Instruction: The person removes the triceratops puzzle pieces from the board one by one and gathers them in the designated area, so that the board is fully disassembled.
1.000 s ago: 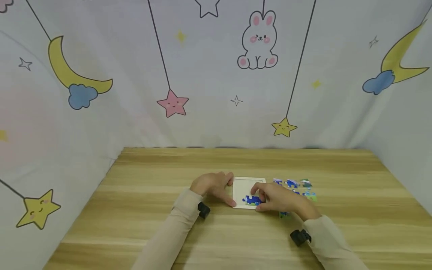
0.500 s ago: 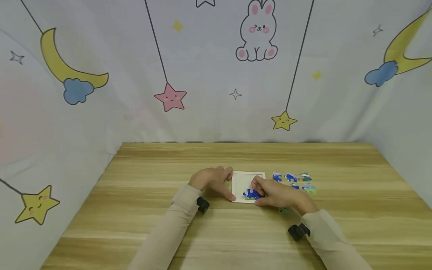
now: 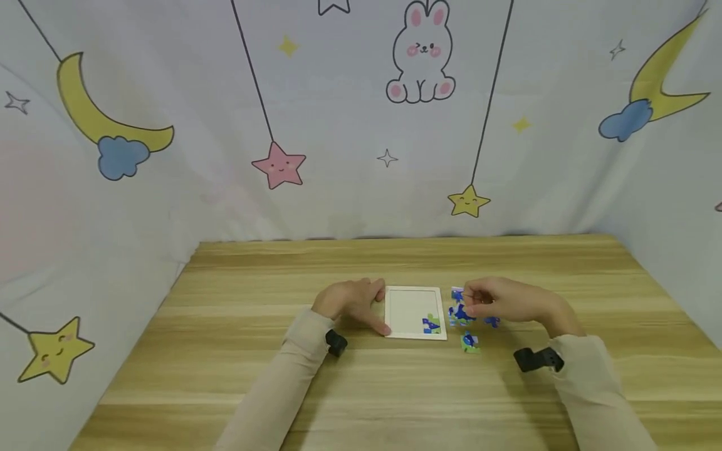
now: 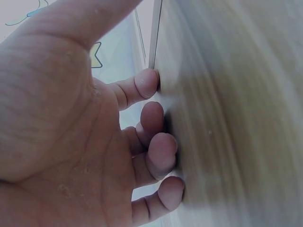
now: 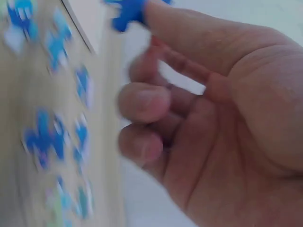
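Note:
A white square puzzle tray (image 3: 414, 288) lies on the table, with a blue-and-green jigsaw piece (image 3: 431, 324) in its lower right corner. My left hand (image 3: 354, 304) touches the tray's left side, thumb at the near corner and fingers toward the far corner. In the left wrist view its fingertips (image 4: 162, 149) meet the tabletop, bent only slightly. Right of the tray, my right hand (image 3: 510, 299) pinches a blue jigsaw piece (image 5: 129, 13) between thumb and index finger, above the loose pieces. Its other fingers are curled in.
Several loose jigsaw pieces (image 5: 45, 139) lie right of the tray, partly hidden by the right hand in the head view. One blue-and-green loose piece (image 3: 469, 342) sits nearer the front. White cloth with cartoon prints (image 3: 338, 207) hangs behind the wooden table (image 3: 282, 269).
My right hand has lifted a blue piece out of the tray and carried it right, over the loose pieces. A corner piece stays in the tray. My left hand keeps its place.

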Motion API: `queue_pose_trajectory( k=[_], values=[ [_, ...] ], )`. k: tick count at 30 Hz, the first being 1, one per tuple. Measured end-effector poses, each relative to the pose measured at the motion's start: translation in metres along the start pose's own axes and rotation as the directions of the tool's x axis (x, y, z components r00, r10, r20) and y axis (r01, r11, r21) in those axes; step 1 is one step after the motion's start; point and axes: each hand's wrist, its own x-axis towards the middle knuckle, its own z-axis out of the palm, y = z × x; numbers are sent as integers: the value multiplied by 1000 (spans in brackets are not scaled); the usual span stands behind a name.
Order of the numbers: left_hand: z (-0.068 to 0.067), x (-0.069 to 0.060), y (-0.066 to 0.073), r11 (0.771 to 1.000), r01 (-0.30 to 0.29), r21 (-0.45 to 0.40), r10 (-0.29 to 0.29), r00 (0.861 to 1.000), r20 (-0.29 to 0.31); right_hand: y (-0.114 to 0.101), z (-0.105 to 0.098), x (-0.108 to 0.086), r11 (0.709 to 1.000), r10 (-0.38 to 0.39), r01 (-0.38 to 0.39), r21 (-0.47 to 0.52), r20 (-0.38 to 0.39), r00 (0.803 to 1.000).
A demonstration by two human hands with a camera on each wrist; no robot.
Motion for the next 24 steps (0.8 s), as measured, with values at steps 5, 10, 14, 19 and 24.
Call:
queue_pose_trajectory(
  k=[5, 10, 14, 19, 24],
  values=[
    [1, 1, 0, 1000, 4, -15, -4, 1000, 1, 15, -16, -21, 1000, 20, -21, 15, 78, 997],
    [1, 2, 0, 1000, -1, -24, 1, 1000, 5, 29, -19, -27, 992, 53, -71, 103, 167, 985],
    [2, 1, -2, 1000, -4, -25, 4, 1000, 4, 35, -18, -25, 975, 83, -130, 181, 246, 966],
    [1, 0, -2, 999, -6, -33, 6, 1000, -2, 29, -15, -23, 978, 146, -171, 122, 189, 971],
    [2, 1, -1, 999, -14, -31, 14, 1000, -2, 16, -6, -12, 998, 53, -52, -24, 40, 998]
  ],
)
